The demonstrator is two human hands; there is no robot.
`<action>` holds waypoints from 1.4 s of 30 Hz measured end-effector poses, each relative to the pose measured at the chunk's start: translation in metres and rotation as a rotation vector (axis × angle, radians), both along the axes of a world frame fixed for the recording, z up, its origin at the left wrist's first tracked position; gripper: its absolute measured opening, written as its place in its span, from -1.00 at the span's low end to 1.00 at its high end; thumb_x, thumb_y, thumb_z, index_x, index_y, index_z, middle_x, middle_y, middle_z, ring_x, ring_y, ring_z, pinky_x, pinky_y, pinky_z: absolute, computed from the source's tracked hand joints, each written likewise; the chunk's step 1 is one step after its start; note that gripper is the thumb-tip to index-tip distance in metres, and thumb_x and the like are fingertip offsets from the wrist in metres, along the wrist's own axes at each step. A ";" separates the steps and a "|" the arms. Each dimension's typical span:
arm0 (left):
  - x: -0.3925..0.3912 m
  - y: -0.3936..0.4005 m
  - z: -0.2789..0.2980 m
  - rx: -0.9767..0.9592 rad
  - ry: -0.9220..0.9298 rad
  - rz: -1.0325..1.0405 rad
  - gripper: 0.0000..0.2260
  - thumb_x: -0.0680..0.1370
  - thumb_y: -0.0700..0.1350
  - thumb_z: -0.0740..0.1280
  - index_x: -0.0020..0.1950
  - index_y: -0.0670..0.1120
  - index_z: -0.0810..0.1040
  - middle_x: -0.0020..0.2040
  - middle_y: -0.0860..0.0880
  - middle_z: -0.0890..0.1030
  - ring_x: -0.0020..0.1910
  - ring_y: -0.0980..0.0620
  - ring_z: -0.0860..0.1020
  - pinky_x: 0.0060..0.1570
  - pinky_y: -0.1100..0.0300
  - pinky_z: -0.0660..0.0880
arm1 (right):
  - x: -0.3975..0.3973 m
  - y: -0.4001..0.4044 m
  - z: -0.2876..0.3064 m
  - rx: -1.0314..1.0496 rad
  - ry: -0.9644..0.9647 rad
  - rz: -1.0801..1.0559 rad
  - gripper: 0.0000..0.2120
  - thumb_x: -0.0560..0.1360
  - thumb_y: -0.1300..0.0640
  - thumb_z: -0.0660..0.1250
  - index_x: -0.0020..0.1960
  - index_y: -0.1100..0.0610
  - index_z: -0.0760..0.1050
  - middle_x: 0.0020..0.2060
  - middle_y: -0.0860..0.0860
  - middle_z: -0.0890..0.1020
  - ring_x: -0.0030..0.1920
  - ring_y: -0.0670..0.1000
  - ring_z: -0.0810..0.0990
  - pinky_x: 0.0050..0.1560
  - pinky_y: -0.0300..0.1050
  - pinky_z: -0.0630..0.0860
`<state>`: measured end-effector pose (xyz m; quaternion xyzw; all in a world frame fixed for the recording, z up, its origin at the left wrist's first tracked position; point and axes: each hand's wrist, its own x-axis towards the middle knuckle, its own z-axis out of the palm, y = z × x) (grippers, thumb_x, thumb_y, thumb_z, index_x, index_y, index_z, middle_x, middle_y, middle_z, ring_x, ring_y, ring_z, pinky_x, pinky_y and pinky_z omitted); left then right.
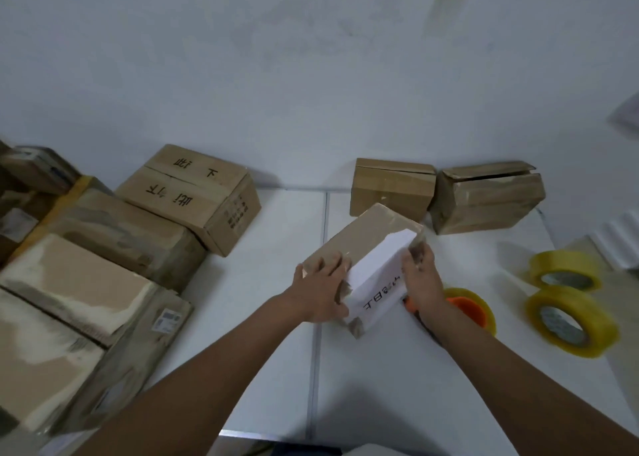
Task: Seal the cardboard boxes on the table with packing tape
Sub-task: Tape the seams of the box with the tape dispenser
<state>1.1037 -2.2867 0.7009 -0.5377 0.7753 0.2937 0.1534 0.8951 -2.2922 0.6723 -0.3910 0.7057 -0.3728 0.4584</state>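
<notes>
White surface (262,317) carries all items and runs back to a pale wall. Stacked cardboard boxes (86,282) crowd its left side; the rearmost, a printed carton (193,196), bears black characters on its top flaps and side. Two brown boxes stand at the back right against the wall: a closed box (390,187) and, touching its right side, a worn box (487,198) with one top flap slightly raised.

The small box (363,248) under work sits tilted near the centre of the surface, a white label (377,282) with black print covering its near face. Left hand (321,289) rests on the box's top left, fingers spread flat, thumb down its near side. Right hand (423,279) is at the box's right edge, fingers curled; what they pinch cannot be told for blur.

An orange tape dispenser (473,308) lies just beside the right wrist. Two yellow tape rolls (570,300) lie well right, touching each other.
</notes>
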 end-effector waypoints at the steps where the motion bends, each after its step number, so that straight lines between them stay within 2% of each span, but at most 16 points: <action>1: -0.001 0.001 0.000 -0.026 0.002 -0.013 -0.15 0.56 0.08 0.30 0.63 -0.01 -0.22 0.63 0.03 -0.19 0.61 -0.09 -0.15 0.51 -0.22 -0.18 | 0.000 -0.002 -0.001 0.000 0.017 -0.006 -0.58 0.63 -0.08 0.16 0.47 -0.08 0.20 0.16 -0.07 0.55 0.15 0.05 0.55 0.10 0.03 0.50; 6: -0.003 0.000 -0.002 -0.071 -0.010 -0.030 -0.19 0.57 0.03 0.26 0.62 -0.10 -0.20 0.63 0.01 -0.22 0.60 -0.11 -0.17 0.53 -0.19 -0.11 | -0.004 -0.011 0.003 -0.044 -0.007 -0.025 -0.66 0.65 -0.03 0.14 0.39 0.02 0.30 0.18 0.00 0.56 0.06 0.00 0.57 -0.07 -0.08 0.50; 8: -0.008 0.003 -0.003 -0.050 -0.002 -0.044 -0.20 0.58 0.00 0.25 0.61 -0.12 -0.23 0.63 0.00 -0.25 0.60 -0.11 -0.19 0.54 -0.17 -0.11 | -0.009 -0.015 0.009 -0.032 0.007 -0.070 -0.58 0.66 -0.04 0.12 0.48 0.04 0.23 0.21 -0.06 0.47 0.11 -0.01 0.51 0.03 -0.06 0.48; 11: -0.007 0.005 -0.005 -0.045 -0.003 -0.054 -0.21 0.59 -0.06 0.28 0.62 -0.11 -0.21 0.63 0.02 -0.23 0.60 -0.10 -0.16 0.54 -0.15 -0.05 | -0.021 -0.021 0.013 0.062 0.049 -0.063 -0.52 0.65 -0.12 0.09 0.52 0.01 0.19 0.30 0.05 0.47 0.25 0.14 0.48 0.23 0.15 0.50; 16: 0.002 0.000 0.005 -0.131 0.040 0.069 -0.28 0.61 -0.28 0.19 0.63 -0.01 -0.15 0.63 0.12 -0.18 0.60 -0.10 -0.04 0.36 -0.16 0.37 | -0.009 -0.013 0.018 -0.057 0.159 -0.044 -0.62 0.63 -0.10 0.13 0.34 0.07 0.43 0.24 0.10 0.44 0.17 0.13 0.49 0.16 0.24 0.53; 21: 0.011 0.006 0.004 -0.165 0.165 0.284 -0.39 0.63 -0.12 0.20 0.60 0.22 0.02 0.61 0.16 0.07 0.54 -0.05 0.08 0.35 -0.25 0.33 | 0.012 0.017 0.023 -0.142 0.100 -0.134 -0.73 0.63 -0.04 0.20 0.23 0.05 0.51 0.15 -0.02 0.43 0.12 0.03 0.48 0.25 0.14 0.46; 24: 0.016 0.005 0.008 -0.301 0.151 0.259 -0.50 0.68 -0.10 0.14 0.59 0.20 0.11 0.59 0.15 0.14 0.55 0.03 0.06 0.37 -0.15 0.25 | 0.016 0.029 0.029 -0.142 -0.006 -0.155 -0.68 0.62 -0.09 0.19 0.31 0.01 0.47 0.16 -0.08 0.39 0.12 -0.05 0.47 0.22 0.16 0.51; 26: 0.018 0.000 0.006 -0.414 0.152 0.211 -0.52 0.69 -0.16 0.11 0.58 0.15 0.16 0.59 0.12 0.15 0.57 0.06 0.04 0.40 -0.18 0.19 | 0.019 0.041 0.027 -0.169 -0.025 -0.139 -0.65 0.63 -0.06 0.18 0.37 0.01 0.42 0.17 -0.10 0.38 0.08 -0.15 0.48 0.16 0.03 0.56; 27: 0.020 -0.003 0.003 -0.448 0.151 0.197 -0.53 0.68 -0.20 0.12 0.57 0.12 0.21 0.59 0.10 0.17 0.57 0.06 0.04 0.41 -0.24 0.16 | 0.023 0.049 0.025 -0.181 -0.038 -0.120 -0.66 0.63 -0.04 0.19 0.37 0.02 0.43 0.16 -0.08 0.40 0.04 -0.20 0.49 0.06 -0.15 0.59; 29: 0.027 -0.008 -0.008 -0.440 0.140 0.203 -0.55 0.66 -0.26 0.12 0.52 0.06 0.30 0.59 0.07 0.19 0.58 0.02 0.04 0.40 -0.36 0.13 | 0.030 0.066 0.017 -0.164 -0.053 -0.041 -0.75 0.65 -0.01 0.17 0.27 -0.02 0.48 0.14 -0.04 0.49 0.03 -0.21 0.54 -0.12 -0.38 0.53; 31: 0.034 -0.006 -0.019 -0.393 0.139 0.228 -0.52 0.62 -0.32 0.13 0.51 0.02 0.30 0.59 0.05 0.18 0.59 -0.02 -0.01 0.40 -0.37 0.15 | 0.031 0.074 0.005 -0.133 -0.092 0.006 -0.81 0.67 0.01 0.13 0.06 -0.10 0.52 0.03 -0.08 0.62 0.09 -0.06 0.61 0.05 -0.21 0.54; 33: 0.039 0.002 -0.028 -0.341 0.124 0.247 -0.42 0.57 -0.39 0.14 0.55 -0.01 0.24 0.61 0.05 0.13 0.60 -0.02 -0.05 0.46 -0.30 0.12 | 0.022 0.069 -0.004 -0.059 -0.122 -0.036 -0.79 0.68 0.01 0.10 0.01 -0.13 0.51 -0.03 -0.12 0.66 0.07 -0.04 0.64 0.20 0.04 0.53; 36: 0.044 0.017 -0.039 -0.351 0.140 0.291 -0.36 0.52 -0.46 0.14 0.55 -0.03 0.24 0.62 0.02 0.09 0.61 -0.05 -0.05 0.50 -0.24 0.07 | 0.003 0.049 -0.006 -0.003 -0.064 -0.074 -0.76 0.66 -0.06 0.10 0.16 -0.01 0.48 0.07 -0.06 0.63 0.10 -0.02 0.61 0.27 0.16 0.48; 38: 0.045 0.028 -0.046 -0.456 0.233 0.371 -0.43 0.54 -0.43 0.22 0.51 -0.04 0.34 0.61 -0.09 0.12 0.60 -0.14 0.02 0.48 -0.25 0.16 | -0.004 0.036 -0.001 0.023 0.016 -0.016 -0.68 0.65 -0.12 0.07 0.26 0.00 0.46 0.14 -0.03 0.60 0.15 0.01 0.56 0.25 0.19 0.48; 40: 0.041 0.044 -0.047 -0.509 0.334 0.559 -0.50 0.58 -0.31 0.32 0.50 -0.04 0.37 0.61 -0.15 0.12 0.58 -0.19 0.11 0.45 -0.21 0.27 | -0.004 0.026 0.006 0.047 0.060 0.055 -0.62 0.65 -0.14 0.06 0.37 -0.03 0.41 0.27 -0.02 0.54 0.23 0.04 0.49 0.28 0.18 0.47; 42: 0.030 0.061 -0.037 -0.339 0.490 0.797 -0.47 0.62 -0.14 0.32 0.56 -0.01 0.25 0.62 -0.09 0.06 0.55 -0.15 0.21 0.44 -0.06 0.32 | 0.000 0.014 0.008 0.056 0.055 0.100 -0.58 0.65 -0.14 0.06 0.44 -0.02 0.36 0.35 -0.05 0.47 0.34 0.04 0.42 0.35 0.09 0.41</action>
